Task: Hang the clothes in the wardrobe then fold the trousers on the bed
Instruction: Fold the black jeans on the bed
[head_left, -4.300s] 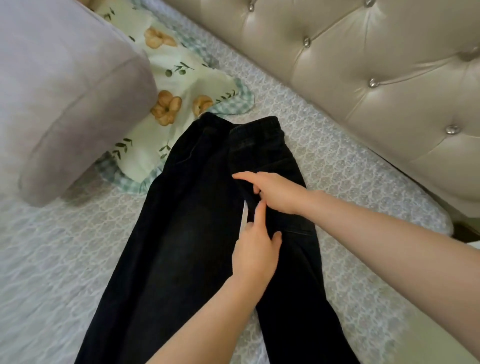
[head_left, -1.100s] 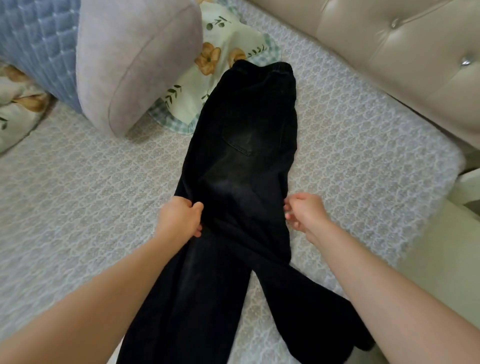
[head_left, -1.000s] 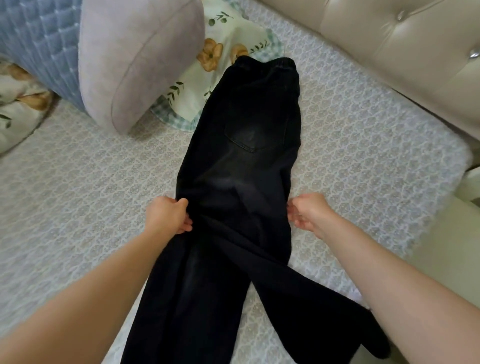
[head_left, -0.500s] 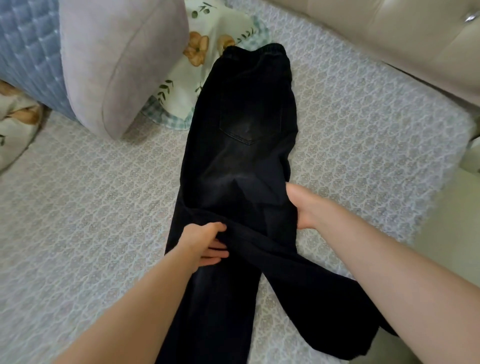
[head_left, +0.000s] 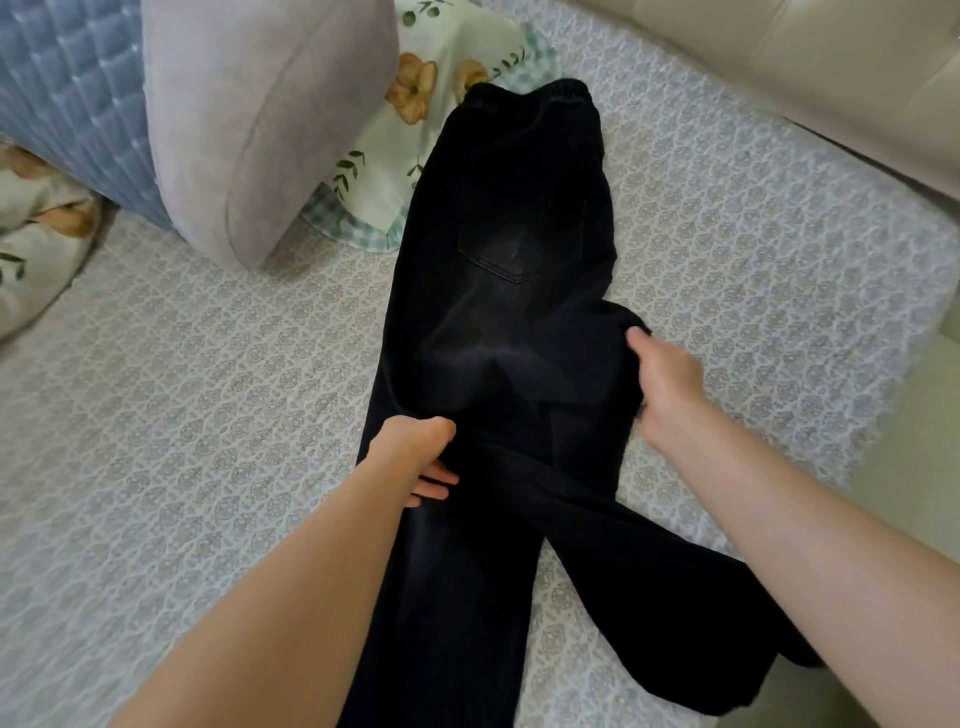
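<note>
Black trousers (head_left: 514, 249) lie lengthwise on the bed (head_left: 208, 395), waistband at the far end and a back pocket facing up. They are folded along their length, but the two legs split apart near me, one running straight down and one slanting right. My left hand (head_left: 415, 457) grips the cloth at the left edge, about thigh level. My right hand (head_left: 665, 379) holds the bulging crotch fold at the right edge, its fingers curled into the cloth.
A mauve bolster pillow (head_left: 260, 114) and a blue quilted cushion (head_left: 67, 104) lie at the far left. A floral pillowcase (head_left: 395, 150) sits under the waistband. The padded beige headboard (head_left: 810, 67) runs along the far right. The bed's edge is at the right.
Earlier the trousers lay spread; now they are folded lengthwise. In the last half second my right hand slid outward along the right edge, pulling the crotch fold out; my left hand stayed gripping.
</note>
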